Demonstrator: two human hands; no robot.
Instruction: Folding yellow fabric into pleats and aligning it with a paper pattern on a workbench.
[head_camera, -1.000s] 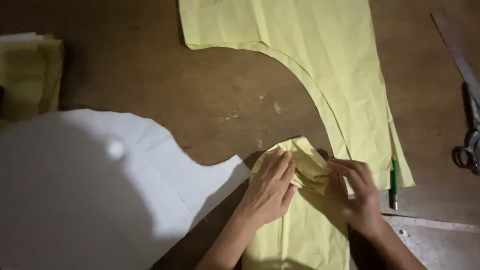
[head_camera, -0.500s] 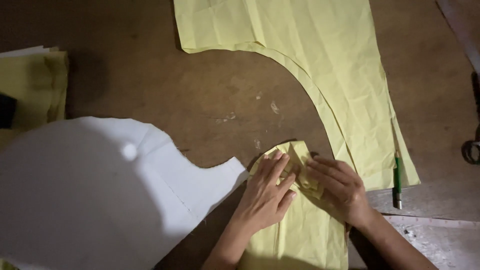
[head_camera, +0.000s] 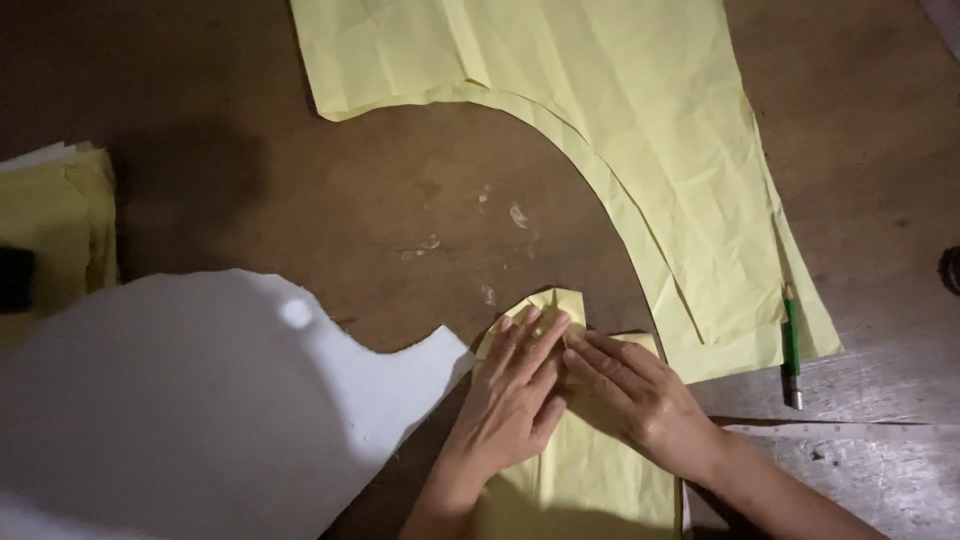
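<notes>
A folded piece of pale yellow fabric (head_camera: 590, 470) lay at the near edge of the dark brown wooden worktop (head_camera: 400, 200), its top bunched into a small creased point. Both hands pressed flat on it with fingers stretched out and closed on nothing: the left hand (head_camera: 515, 395) beside the right hand (head_camera: 635, 390), their fingertips touching over the fold. The worktop was worn, scuffed with pale flecks, and dimly lit; no more of the room showed. One large yellow fabric sheet (head_camera: 620, 130) with a curved cut edge lay farther off, wrinkled. One green pencil (head_camera: 791, 345) rested at its right edge. One white paper pattern (head_camera: 200, 400) spread out to the left, and one stack of yellow cloth (head_camera: 60, 220) sat at the far left.
</notes>
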